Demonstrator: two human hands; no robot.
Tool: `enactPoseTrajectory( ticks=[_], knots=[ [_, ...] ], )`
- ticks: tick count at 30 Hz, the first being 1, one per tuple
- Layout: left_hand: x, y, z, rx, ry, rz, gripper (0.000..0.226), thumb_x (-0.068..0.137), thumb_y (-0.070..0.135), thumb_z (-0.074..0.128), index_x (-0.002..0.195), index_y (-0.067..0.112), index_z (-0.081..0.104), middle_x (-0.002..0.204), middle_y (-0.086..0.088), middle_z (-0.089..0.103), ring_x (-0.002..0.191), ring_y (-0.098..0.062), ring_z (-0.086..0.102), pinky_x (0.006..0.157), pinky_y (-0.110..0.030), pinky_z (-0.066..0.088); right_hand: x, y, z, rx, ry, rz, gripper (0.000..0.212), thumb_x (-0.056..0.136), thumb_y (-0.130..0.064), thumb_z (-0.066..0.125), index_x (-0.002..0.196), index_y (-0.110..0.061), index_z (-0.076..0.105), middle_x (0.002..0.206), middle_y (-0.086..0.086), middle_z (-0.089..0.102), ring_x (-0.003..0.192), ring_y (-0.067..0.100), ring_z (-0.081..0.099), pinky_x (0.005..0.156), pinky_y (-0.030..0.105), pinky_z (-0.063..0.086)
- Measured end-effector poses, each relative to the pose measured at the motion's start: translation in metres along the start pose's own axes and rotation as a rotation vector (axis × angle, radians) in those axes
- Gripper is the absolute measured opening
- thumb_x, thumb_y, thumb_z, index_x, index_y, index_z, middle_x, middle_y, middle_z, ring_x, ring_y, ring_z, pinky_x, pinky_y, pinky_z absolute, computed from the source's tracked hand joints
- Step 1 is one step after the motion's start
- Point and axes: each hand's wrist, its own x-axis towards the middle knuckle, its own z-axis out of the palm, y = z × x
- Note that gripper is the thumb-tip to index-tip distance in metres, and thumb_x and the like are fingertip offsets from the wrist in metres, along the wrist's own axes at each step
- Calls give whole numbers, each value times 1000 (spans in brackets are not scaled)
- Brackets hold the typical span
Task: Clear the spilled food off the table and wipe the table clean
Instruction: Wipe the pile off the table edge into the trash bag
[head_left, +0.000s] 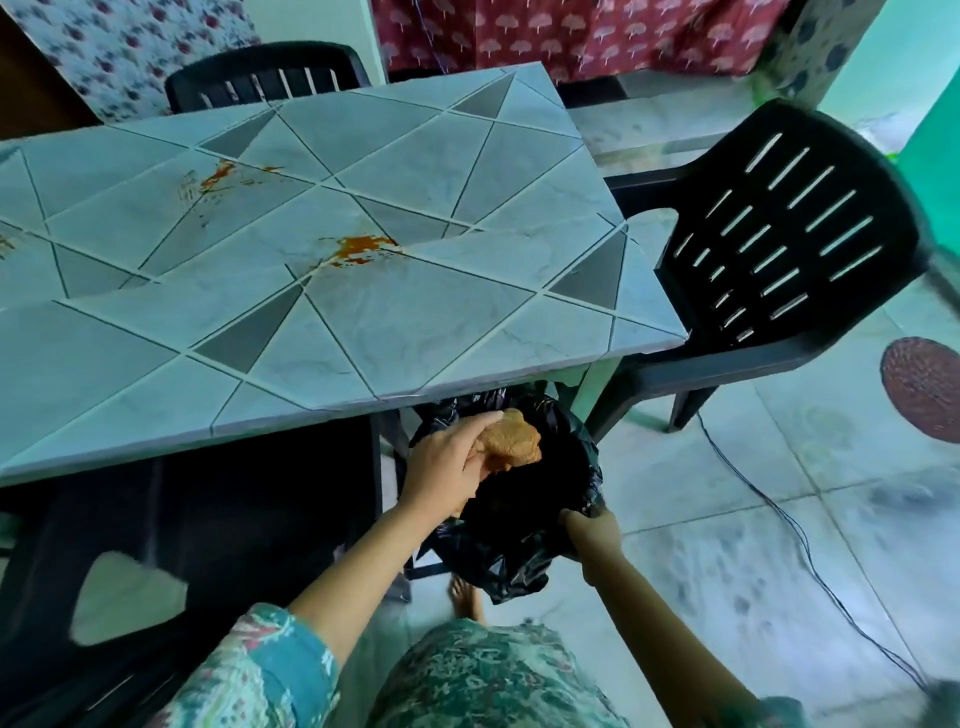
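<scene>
Because the bin bag (519, 569) sits below the table (363, 332) edge at lower centre of the frame, the right hand (592, 538) pinches its rim to hold the mouth wide, so the target cannot fold shut. The left hand (447, 460) hangs over that mouth, its grip closed round a brown lump (514, 441) — spilled food or a soiled wad, it cannot be told which. Judged stage: disposal, release not yet made. One orange stain (358, 247) lies at the table's centre and a second stain (218, 174) at upper left — wiping is not yet done. A black chair (779, 234) stands at right.
</scene>
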Motion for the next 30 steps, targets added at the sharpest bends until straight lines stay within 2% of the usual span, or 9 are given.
enactPoseTrajectory(
  ticks=[3, 6, 11, 16, 19, 23, 25, 28, 30],
  knots=[
    [4, 1, 2, 26, -65, -67, 47, 85, 12, 64, 129, 27, 55, 109, -1, 69, 93, -20, 65, 82, -35, 54, 2, 4, -3, 23, -16, -2, 9, 83, -3, 56, 90, -6, 51, 78, 13, 55, 80, 34, 60, 67, 41, 56],
    [10, 5, -5, -133, 20, -192, 39, 86, 15, 64, 124, 19, 58, 96, -4, 70, 86, -17, 65, 77, -26, 51, 0, 3, -5, 30, -44, 7, 8, 84, -4, 56, 88, -7, 50, 75, 10, 52, 73, 29, 57, 55, 33, 51],
    [27, 17, -42, -331, 23, -206, 28, 85, 12, 66, 113, 14, 61, 95, 5, 65, 86, -7, 60, 68, -4, 42, 2, -1, -4, 15, -55, 12, 15, 82, -4, 56, 97, -4, 53, 77, 12, 55, 79, 35, 61, 66, 41, 57],
    [50, 12, -75, -1016, 213, -507, 10, 85, 12, 62, 93, 19, 62, 89, -3, 69, 82, -19, 66, 67, -28, 53, 8, -3, 0, -9, -39, 0, 12, 79, -6, 57, 92, -4, 56, 81, 16, 59, 82, 37, 63, 72, 47, 57],
    [85, -2, -102, -1394, 134, -694, 17, 91, 20, 51, 99, 11, 62, 84, -10, 72, 78, -25, 68, 63, -32, 56, 9, -6, 4, -17, -30, -9, 7, 79, -5, 57, 85, -6, 55, 81, 18, 59, 82, 39, 63, 74, 49, 54],
    [127, -23, -114, -1370, 124, -791, 23, 94, 24, 45, 87, 9, 61, 66, -7, 71, 62, -21, 68, 65, -30, 51, 3, -12, 8, -19, -41, -8, 16, 82, -1, 55, 98, 0, 54, 82, 17, 57, 76, 34, 60, 66, 43, 57],
    [140, -33, -111, -1260, 92, -875, 23, 93, 25, 47, 81, 9, 60, 61, -7, 70, 66, -22, 64, 64, -30, 48, 2, -15, 10, -12, -44, -6, 16, 83, 0, 53, 99, -2, 53, 82, 16, 56, 73, 31, 59, 55, 35, 53],
    [149, -48, -105, -1087, 80, -930, 21, 88, 24, 55, 94, 6, 64, 86, -12, 70, 77, -25, 63, 64, -29, 49, 1, -18, 13, -3, -38, -8, 15, 84, 2, 52, 99, -2, 51, 79, 14, 54, 69, 27, 57, 50, 31, 50],
    [153, -59, -101, -841, 136, -846, 25, 83, 24, 62, 101, 6, 65, 99, -14, 68, 85, -25, 63, 69, -32, 53, 2, -18, 15, -14, -31, -5, 15, 84, 2, 52, 98, -1, 51, 78, 14, 55, 68, 27, 57, 53, 34, 52]
  ],
)
